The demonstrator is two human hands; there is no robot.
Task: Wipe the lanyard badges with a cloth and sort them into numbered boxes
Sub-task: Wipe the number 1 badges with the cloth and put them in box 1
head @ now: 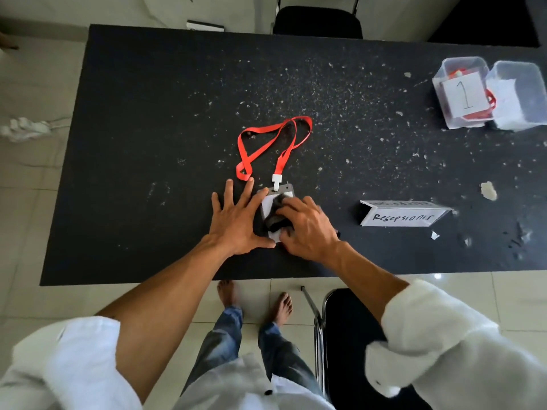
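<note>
A badge holder point(268, 206) with a white card lies flat on the black table point(148, 113), its red lanyard point(266, 146) looped away from me. My left hand point(236, 220) presses flat with spread fingers on the badge's left edge. My right hand point(307, 227) grips a dark cloth point(276, 216) and holds it down on the badge face. At the far right stand two clear plastic boxes: one labelled 1 point(461, 93) with red lanyards inside, and a second point(521, 94) whose label is turned away.
A folded paper sign reading "Resepsionis" point(402, 213) lies right of my hands. White flecks and paper scraps dot the table. A black chair point(318, 20) stands beyond the far edge, another point(349, 327) near my right side. My bare feet are below the near edge.
</note>
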